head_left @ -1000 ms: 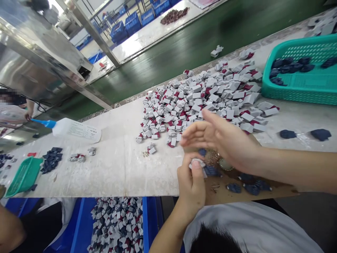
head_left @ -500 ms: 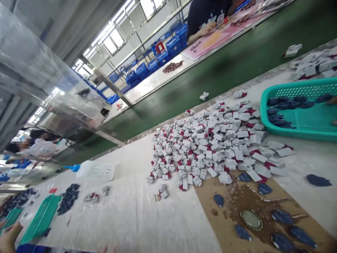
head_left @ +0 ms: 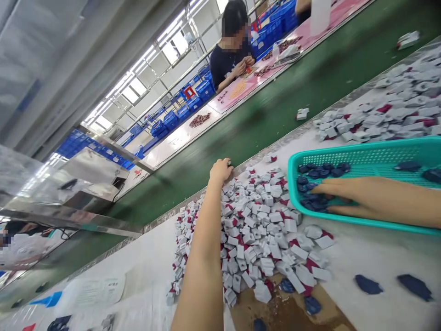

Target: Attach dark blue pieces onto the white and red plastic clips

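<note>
My left arm stretches across a heap of small grey-and-red pieces point(head_left: 262, 230) to the table's far edge. There my left hand point(head_left: 220, 171) is curled shut by the green conveyor belt point(head_left: 275, 110), with a small dark thing at its fingertips that I cannot make out. My right hand point(head_left: 332, 196) lies inside a teal basket point(head_left: 375, 156). Its fingers are stretched out and touch a cluster of dark blue pieces point(head_left: 315, 177) in the basket's left corner.
A second heap of grey-and-red pieces point(head_left: 389, 110) lies beyond the basket. Loose dark blue pieces point(head_left: 368, 284) lie on the near table and on a stained brown board point(head_left: 289, 312). A white bottle point(head_left: 93, 292) lies at left. Another person point(head_left: 230, 50) works across the belt.
Both hands have come into view: the left has reached out to the belt's edge, the right has gone into the teal basket. The camera has tilted up and turned right.
</note>
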### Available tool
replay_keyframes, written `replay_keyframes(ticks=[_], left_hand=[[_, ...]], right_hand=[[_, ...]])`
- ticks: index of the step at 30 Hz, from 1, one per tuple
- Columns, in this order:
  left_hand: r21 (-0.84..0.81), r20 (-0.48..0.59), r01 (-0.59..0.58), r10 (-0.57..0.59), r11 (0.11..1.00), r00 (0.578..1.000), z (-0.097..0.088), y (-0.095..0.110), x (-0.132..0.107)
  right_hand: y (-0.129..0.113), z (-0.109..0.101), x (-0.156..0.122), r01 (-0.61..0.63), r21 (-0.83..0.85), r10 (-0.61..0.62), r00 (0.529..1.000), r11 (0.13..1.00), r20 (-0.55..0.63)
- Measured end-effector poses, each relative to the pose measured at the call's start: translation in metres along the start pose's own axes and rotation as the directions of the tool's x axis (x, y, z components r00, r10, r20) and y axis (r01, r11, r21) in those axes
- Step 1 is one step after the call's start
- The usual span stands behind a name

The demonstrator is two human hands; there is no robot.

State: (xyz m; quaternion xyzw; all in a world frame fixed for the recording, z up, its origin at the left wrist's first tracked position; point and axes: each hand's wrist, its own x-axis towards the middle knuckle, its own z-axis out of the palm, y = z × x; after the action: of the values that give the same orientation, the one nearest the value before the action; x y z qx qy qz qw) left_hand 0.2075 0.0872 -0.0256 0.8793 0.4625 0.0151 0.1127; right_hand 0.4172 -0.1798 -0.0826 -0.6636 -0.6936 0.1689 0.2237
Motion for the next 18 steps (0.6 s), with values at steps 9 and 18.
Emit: replay_keyframes(ticks=[9, 18], left_hand=[[-0.266, -0.235, 0.027, -0.092, 0.964, 0.968, -0.031, -0.025, -0.08], [-0.907, -0.069, 0.087, -0.35, 0.412, 0.934, -0.005, -0.034, -0.27]], right_hand=[[-0.008, -0.009, 0.007, 0.023, 0.083, -0.042, 0.969, 0.996, 0.242], [-0.013, -0.034, -0.008, -0.189, 0.103, 0.178, 0.978, 0.977, 0.108]])
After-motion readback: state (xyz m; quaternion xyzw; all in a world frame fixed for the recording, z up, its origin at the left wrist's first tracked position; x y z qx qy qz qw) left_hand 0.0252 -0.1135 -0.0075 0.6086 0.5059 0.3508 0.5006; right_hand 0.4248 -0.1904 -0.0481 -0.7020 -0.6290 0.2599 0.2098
